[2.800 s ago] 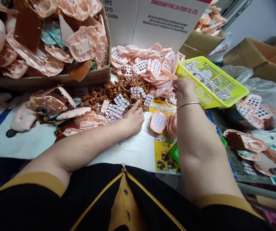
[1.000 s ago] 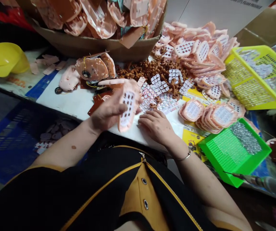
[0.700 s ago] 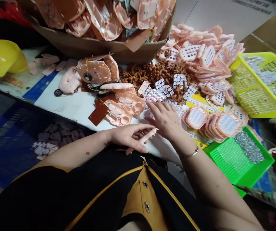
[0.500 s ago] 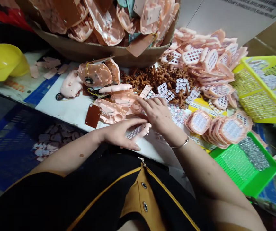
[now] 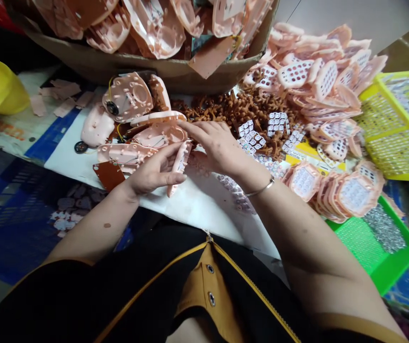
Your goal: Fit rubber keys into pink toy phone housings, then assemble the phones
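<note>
Black top (image 5: pixel 118 282) (yellow zip (image 5: pixel 254 289)), bangle (image 5: pixel 265 186)

The held panel (image 5: pixel 179 162), just in front of the heap of small parts (image 5: pixel 211 107), is pale pink; the heap is brown. On its right edge, white keypads (image 5: pixel 252 138) carry dark-outlined squares. Right of it: pink panels (image 5: pixel 327 78) with grids of dark holes, then a yellow latticed basket (image 5: pixel 386 147). Front right of it: a green perforated tray (image 5: pixel 359 245).
</note>
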`<state>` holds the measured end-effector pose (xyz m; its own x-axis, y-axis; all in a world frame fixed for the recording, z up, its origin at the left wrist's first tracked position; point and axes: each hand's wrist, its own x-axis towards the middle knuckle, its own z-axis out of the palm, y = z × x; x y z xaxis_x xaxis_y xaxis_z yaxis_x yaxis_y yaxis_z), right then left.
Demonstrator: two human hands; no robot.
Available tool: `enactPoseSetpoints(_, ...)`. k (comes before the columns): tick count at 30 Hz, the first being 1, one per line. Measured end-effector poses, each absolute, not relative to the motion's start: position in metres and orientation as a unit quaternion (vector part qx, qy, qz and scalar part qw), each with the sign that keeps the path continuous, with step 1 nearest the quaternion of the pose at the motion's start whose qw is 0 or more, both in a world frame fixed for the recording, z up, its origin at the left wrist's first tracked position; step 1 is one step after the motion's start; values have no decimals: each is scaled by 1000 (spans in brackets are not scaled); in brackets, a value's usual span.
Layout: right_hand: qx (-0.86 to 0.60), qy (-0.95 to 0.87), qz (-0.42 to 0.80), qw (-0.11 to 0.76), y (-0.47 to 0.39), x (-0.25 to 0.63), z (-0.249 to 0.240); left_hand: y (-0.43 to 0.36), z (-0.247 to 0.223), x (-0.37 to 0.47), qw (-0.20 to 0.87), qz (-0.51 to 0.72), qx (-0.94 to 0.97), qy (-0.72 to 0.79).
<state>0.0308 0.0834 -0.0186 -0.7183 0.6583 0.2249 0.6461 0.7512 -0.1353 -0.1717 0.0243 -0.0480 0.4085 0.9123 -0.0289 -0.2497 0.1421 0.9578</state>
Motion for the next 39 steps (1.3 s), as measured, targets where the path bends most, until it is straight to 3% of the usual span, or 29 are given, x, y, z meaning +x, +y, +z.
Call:
enactPoseSetpoints(3, -403, -902, 11, 156, 60, 47, -29, 19, -50, -176, 717, 440, 437, 318)
enactPoseSetpoints(9, -376, -921, -4, 101, 31, 38, -55, 12, -46, -175, 749, 475, 376, 269)
enactPoseSetpoints(15, -342, -937, -39, 61, 14, 52, -49, -1, -42, -176, 748, 468, 395, 257)
enactPoseSetpoints(21, -374, -916, -55, 131, -3, 76, -54, -16, -39, -177, 747, 479, 387, 250)
enactPoseSetpoints(25, -461, -822, 56, 329, -4, 72, -55, -25, -40, -166, 763, 476, 347, 267)
enactPoseSetpoints(28, -521, -678, 244, 458, -7, 68, -47, -30, -44, -153, 786, 468, 297, 276)
enactPoseSetpoints(31, -522, -527, 446, 500, -15, 68, -41, -33, -50, -138, 807, 462, 255, 264)
enactPoseSetpoints(33, -513, -486, 498, 503, -22, 70, -39, -33, -53, -129, 824, 452, 238, 246)
enactPoseSetpoints(36, -516, -560, 408, 504, -35, 72, -37, -33, -59, -118, 844, 437, 219, 221)
enactPoseSetpoints(39, -474, -726, 183, 464, -48, 70, -36, -32, -63, -114, 857, 416, 214, 215)
